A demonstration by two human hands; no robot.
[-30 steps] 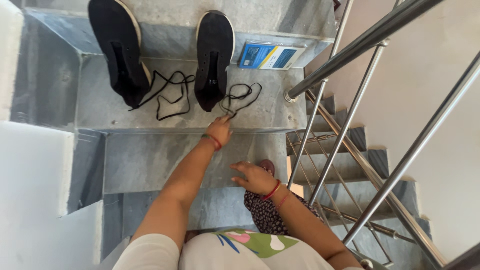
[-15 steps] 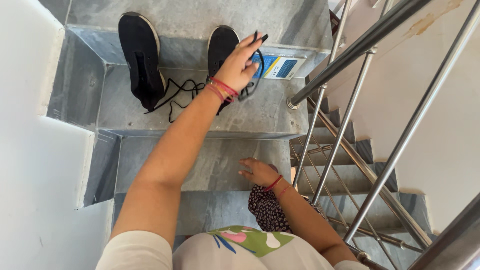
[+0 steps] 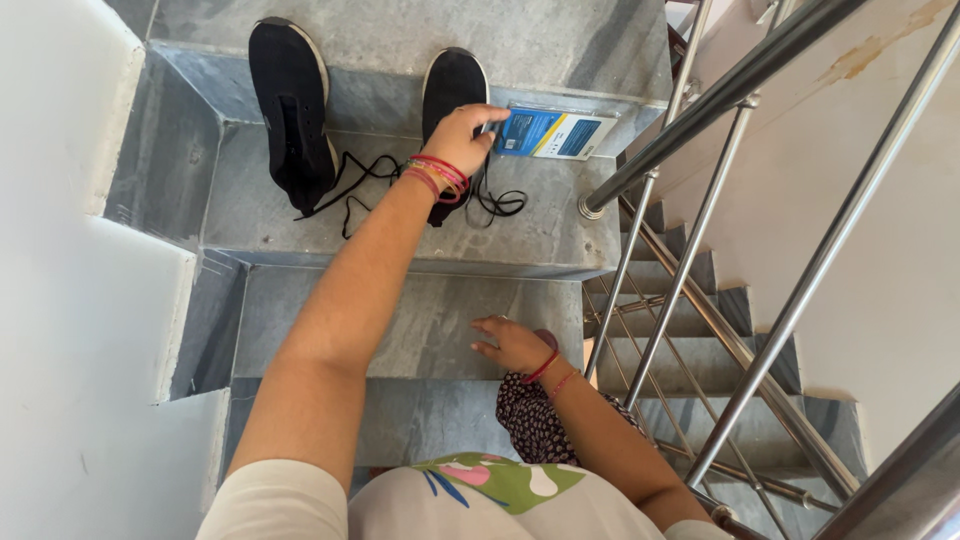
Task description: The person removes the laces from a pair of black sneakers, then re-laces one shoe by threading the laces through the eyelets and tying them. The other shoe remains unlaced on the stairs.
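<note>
Broadly, grey stone stairs [image 3: 400, 335] fill the middle of the frame, with a steel railing [image 3: 700, 110] crossing the right side and a white wall [image 3: 70, 250] on the left. On the upper step two black shoes lean toe-up against the riser: the left shoe [image 3: 290, 110] at upper left of centre, and the right shoe [image 3: 452, 85] just beside a blue card [image 3: 555, 133] that lies flat against the riser at upper centre. Loose black laces [image 3: 355, 185] trail from both shoes across the step.

The left hand [image 3: 463, 135], with red and gold bangles at the wrist, reaches up the frame and lies over the right shoe, fingers curled onto its upper part and touching the card's left edge; whether it truly grips the shoe cannot be told. The right hand [image 3: 515, 345], lower centre, rests palm-down and unclenched on the lower step, grasping nothing, beside a dark patterned cloth [image 3: 535, 420].
</note>
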